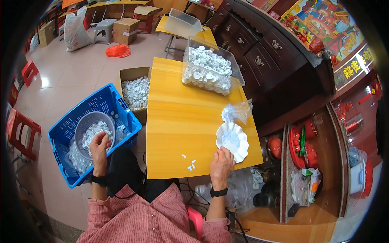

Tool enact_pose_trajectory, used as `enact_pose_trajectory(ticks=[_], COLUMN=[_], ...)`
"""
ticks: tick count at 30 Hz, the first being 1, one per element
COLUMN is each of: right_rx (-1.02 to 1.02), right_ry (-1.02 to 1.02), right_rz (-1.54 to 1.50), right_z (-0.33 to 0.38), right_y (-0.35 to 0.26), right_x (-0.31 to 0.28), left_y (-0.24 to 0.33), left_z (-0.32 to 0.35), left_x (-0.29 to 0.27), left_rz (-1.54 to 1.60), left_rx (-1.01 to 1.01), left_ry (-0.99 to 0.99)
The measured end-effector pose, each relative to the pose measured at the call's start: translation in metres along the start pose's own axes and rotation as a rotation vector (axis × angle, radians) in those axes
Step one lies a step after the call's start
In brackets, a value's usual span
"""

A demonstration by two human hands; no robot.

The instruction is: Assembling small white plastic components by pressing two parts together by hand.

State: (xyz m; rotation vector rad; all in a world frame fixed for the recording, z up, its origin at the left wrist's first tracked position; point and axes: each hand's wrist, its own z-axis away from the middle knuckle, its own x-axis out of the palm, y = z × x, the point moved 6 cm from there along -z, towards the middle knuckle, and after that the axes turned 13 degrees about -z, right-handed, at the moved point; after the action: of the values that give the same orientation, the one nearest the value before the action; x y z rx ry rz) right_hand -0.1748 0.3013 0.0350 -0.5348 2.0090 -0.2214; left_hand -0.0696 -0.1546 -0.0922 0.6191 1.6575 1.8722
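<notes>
My left hand is over the grey round bowl, its fingers curled together; whatever they hold, if anything, is hidden. Small white round plastic parts fill the bowl, which sits in a blue perforated crate. At the table's right side my right hand reaches to the near rim of a white scalloped plate, with its fingertips pressed together; I cannot make out anything in them. A heap of tiny pale pieces lies on the plate. Several small white pieces are scattered near the table's front edge.
A clear bin full of white parts stands at the far end of the yellow table. Beside the plate lies a clear bag of pale pieces. Left of the table is a cardboard box of white parts. Dark drawers line the right.
</notes>
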Motion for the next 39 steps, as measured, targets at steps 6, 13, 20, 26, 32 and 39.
enact_pose_trajectory(ticks=[6, 13, 20, 26, 32, 39], right_rx=[0.057, 0.153, 0.066, 0.001, 0.101, 0.233], right_ry=[-0.062, -0.089, -0.188, -0.169, -0.149, 0.030], right_rz=[0.062, -0.184, -0.065, -0.246, -0.514, -0.748], right_z=[0.003, -0.016, -0.022, -0.023, -0.019, -0.003], right_y=[0.009, 0.009, 0.021, 0.012, -0.006, 0.005], right_x=[-0.014, -0.010, 0.022, 0.014, 0.000, -0.010], left_y=[0.026, 0.039, 0.037, 0.034, 0.033, 0.048], left_z=[0.037, 0.068, 0.083, 0.085, 0.089, 0.100], left_x=[0.037, 0.055, 0.070, 0.066, 0.067, 0.075], left_rz=[-0.024, -0.036, -0.033, -0.061, -0.068, -0.071], left_rx=[0.059, 0.057, 0.035, 0.021, -0.008, 0.029], left_ry=[-0.141, -0.216, -0.298, -0.298, -0.311, -0.308])
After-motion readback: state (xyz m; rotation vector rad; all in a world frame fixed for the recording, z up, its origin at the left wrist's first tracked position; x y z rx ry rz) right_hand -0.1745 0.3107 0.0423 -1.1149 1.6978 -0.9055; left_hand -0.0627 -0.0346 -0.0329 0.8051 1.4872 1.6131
